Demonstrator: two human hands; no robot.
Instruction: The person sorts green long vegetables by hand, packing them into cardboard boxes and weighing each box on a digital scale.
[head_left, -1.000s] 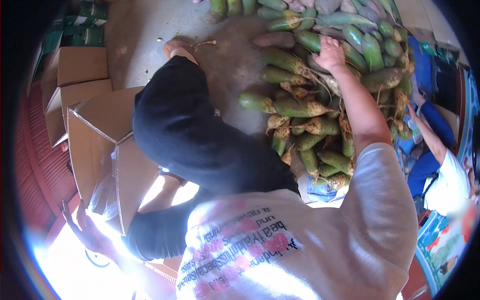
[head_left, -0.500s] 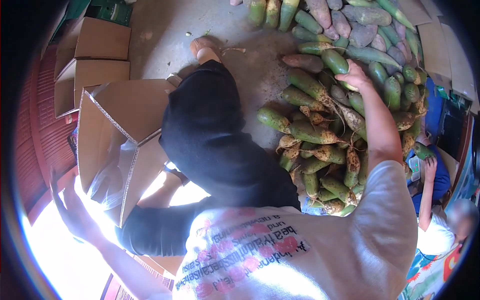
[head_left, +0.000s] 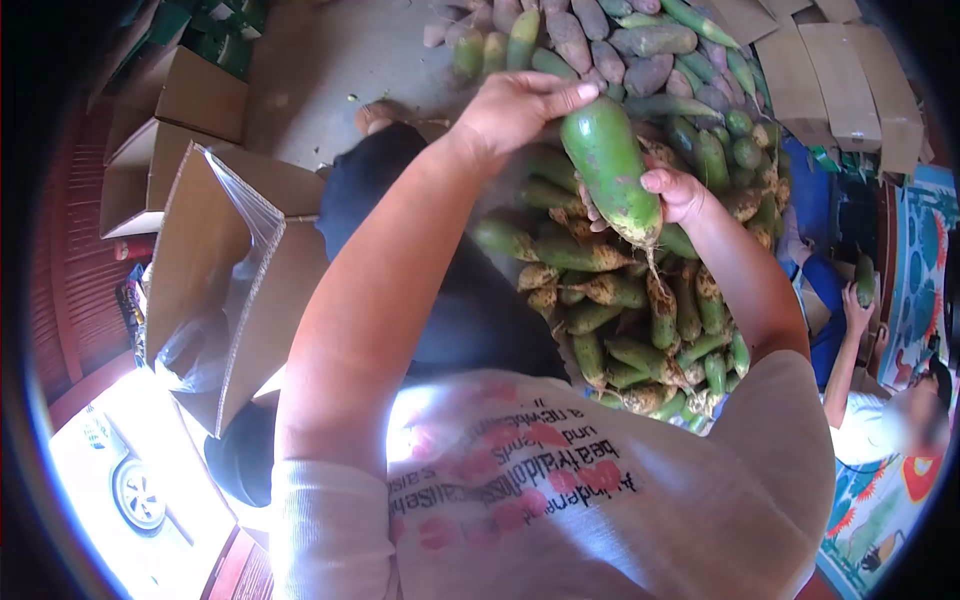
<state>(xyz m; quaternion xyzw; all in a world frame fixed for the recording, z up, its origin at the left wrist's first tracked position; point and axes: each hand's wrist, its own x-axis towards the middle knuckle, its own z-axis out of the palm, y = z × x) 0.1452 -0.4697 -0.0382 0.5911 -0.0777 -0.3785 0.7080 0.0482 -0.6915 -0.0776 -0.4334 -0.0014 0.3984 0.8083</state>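
Note:
A large green radish (head_left: 608, 165) is held up over the pile, its thin root pointing down toward me. My right hand (head_left: 675, 195) is wrapped round its lower part, with fingers passing beneath. At the radish's upper end is my left hand (head_left: 515, 112), thumb and fingers closed on the tip. Below and around it lies a heap of green radishes (head_left: 612, 290) with brownish, soil-marked ends. Purplish and green radishes (head_left: 655, 40) lie farther back on the floor.
An open cardboard box (head_left: 200, 270) with a plastic liner stands at the left, more boxes (head_left: 205, 95) behind it. Flattened cardboard (head_left: 835, 85) lies at the back right. At the right, another person (head_left: 875, 425) holds a green radish (head_left: 864, 280).
My right hand has lifted a radish from the pile toward me. My left hand has come across from beside the box and taken hold of its upper end.

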